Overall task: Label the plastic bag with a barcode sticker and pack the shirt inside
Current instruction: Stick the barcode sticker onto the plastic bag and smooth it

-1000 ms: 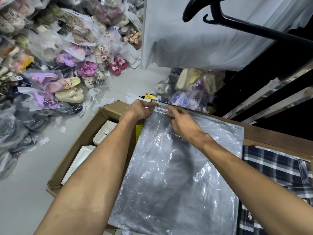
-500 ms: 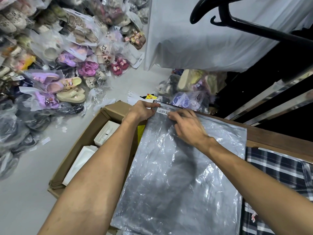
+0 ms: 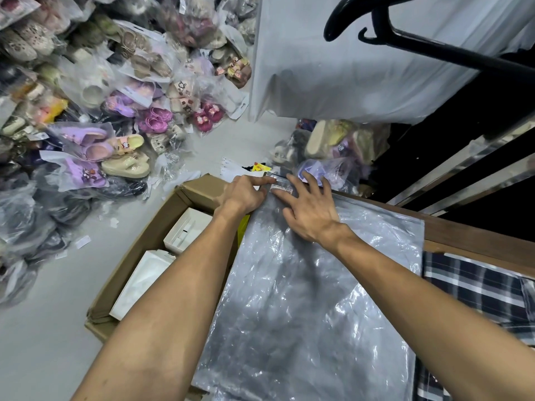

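Plastic bag spread flat on the bench, long side running away toward the far edge, so the film gives a firm, smooth face for labelling. Barcode sticker set at the far left corner of the bag, close to the opening, probably where a scanner finds it fast and no garment fold hides it.

Left hand resting at that corner, thumb and fingers curled down against the bag edge just beside the sticker; grip narrow, pinning the film rather than lifting anything, likely to keep the slippery corner from creeping. Right hand laid open and flat, fingers spread wide, fingertips touching the sticker's near side; no grip closed on anything, just pressure to rub the label down. Hard to tell whether every edge of the sticker is stuck yet.

Plaid shirt lying on the bench at the right edge, just beside the bag, not yet inside: kept within reach for packing once labelling ends. Bag apparently empty.

Cardboard box off the left edge, below the bench, holding white cartons. Bagged sandals piled on the floor beyond.
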{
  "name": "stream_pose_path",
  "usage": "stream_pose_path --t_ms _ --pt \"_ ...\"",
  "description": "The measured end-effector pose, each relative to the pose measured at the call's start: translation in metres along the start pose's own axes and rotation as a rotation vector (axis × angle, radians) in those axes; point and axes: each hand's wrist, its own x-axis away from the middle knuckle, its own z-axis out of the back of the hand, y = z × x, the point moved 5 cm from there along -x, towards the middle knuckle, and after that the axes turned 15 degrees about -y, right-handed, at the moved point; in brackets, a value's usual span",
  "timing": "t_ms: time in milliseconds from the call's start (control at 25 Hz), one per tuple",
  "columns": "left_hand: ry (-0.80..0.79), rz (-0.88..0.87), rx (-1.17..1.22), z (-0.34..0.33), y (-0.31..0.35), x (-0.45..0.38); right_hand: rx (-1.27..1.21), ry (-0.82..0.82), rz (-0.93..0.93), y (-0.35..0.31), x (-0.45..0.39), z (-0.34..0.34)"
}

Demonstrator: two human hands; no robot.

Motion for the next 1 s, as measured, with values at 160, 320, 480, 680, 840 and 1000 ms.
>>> stream_pose_path --t_ms 160,320,480,680,840,1000 --pt "0.024 -0.027 -0.073 -0.001 -0.001 0.004 -0.04 0.017 0.003 -0.003 -0.001 0.007" --pt "-0.002 -0.018 -0.145 0.0 -0.004 -0.01 -0.052 -0.041 -0.036 -0.01 -0.008 0.004" --pt "0.015 0.005 -0.204 0.003 0.002 -0.006 -0.006 -0.006 -0.022 -0.01 0.006 0.002" --pt "0.133 0.047 -0.424 0.0 0.031 0.032 -0.159 0.005 0.087 -0.004 0.047 -0.015" --pt "0.247 -0.101 -0.428 -0.015 0.04 0.058 -0.458 0.099 -0.122 0.044 0.097 -0.035" --pt "0.17 -0.245 -0.403 -0.076 0.061 0.107 -0.525 0.126 -0.268 0.082 0.146 -0.053"
